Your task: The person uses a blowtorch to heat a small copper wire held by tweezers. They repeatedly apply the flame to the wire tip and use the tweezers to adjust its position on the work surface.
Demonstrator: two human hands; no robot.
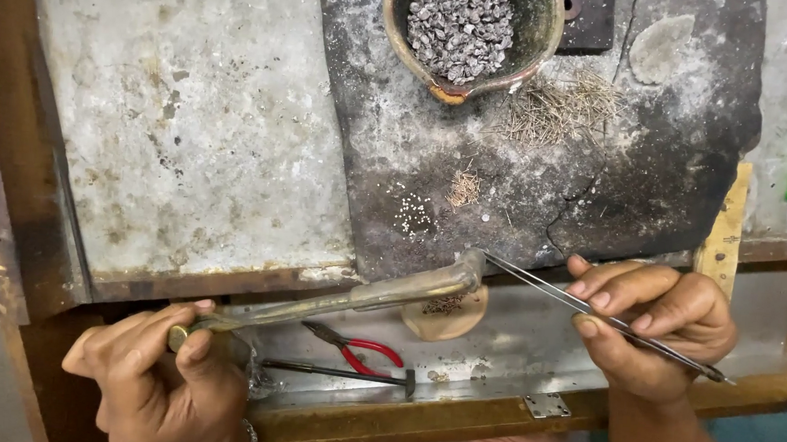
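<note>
- Our left hand (156, 375) is closed around the near end of a long brass blowpipe (332, 302), thumb on top; the pipe slants up to the right, its bent tip at the front edge of the dark charred soldering block (543, 195).
- Our right hand (658, 327) pinches slim steel tweezers (590, 309) between thumb and fingers near their middle; the points sit beside the pipe's tip.
- We judge the pipe stiff and fairly light, best held at the near end, as now.
- The tweezers look springy and thin (likely slippery), so a mid-shaft grip suits them.
- Tiny pale beads (412, 215) and fine wire bits (462, 189) lie on the block; they seem featherlight and easy to scatter, to be lifted only by the tweezer tips.
- Red-handled pliers (357, 348) lie in the tray below, between our hands.
</note>
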